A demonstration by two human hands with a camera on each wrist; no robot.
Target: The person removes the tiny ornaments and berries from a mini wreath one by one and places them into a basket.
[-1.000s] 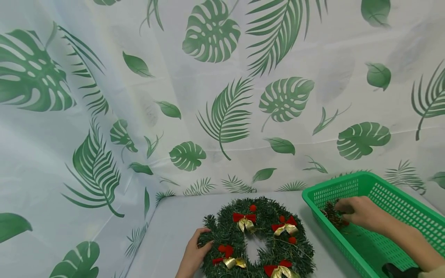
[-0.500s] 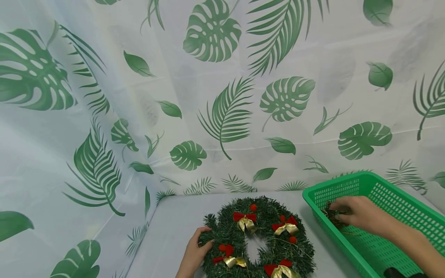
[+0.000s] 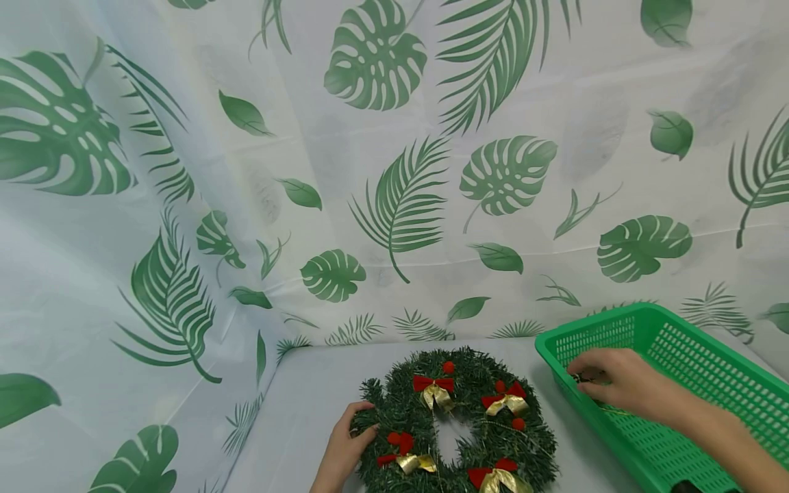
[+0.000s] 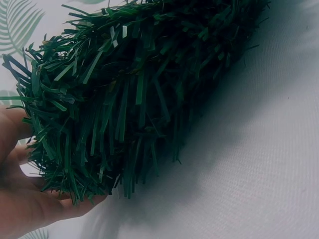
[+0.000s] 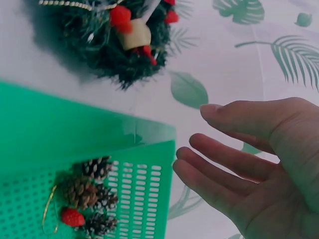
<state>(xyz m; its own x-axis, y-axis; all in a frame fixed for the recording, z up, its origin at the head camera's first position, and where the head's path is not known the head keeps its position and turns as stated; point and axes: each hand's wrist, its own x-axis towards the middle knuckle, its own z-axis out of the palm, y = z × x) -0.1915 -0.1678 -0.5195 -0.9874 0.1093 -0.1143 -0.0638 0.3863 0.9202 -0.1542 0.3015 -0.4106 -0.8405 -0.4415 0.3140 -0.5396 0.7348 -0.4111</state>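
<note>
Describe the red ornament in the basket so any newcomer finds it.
In the right wrist view, find the green basket, then the pinecones clustered inside. The red ornament lies beside them, near a gold cord; its red sets it apart from their dark scales.

The wreath (image 3: 477, 383) and basket (image 3: 696, 356) are green, bows (image 3: 435, 396) red and gold, the white backdrop (image 3: 425, 253) leaf-printed in green.

The basket (image 3: 703, 363) is smooth plastic, the wreath (image 3: 511, 445) bristly.
</note>
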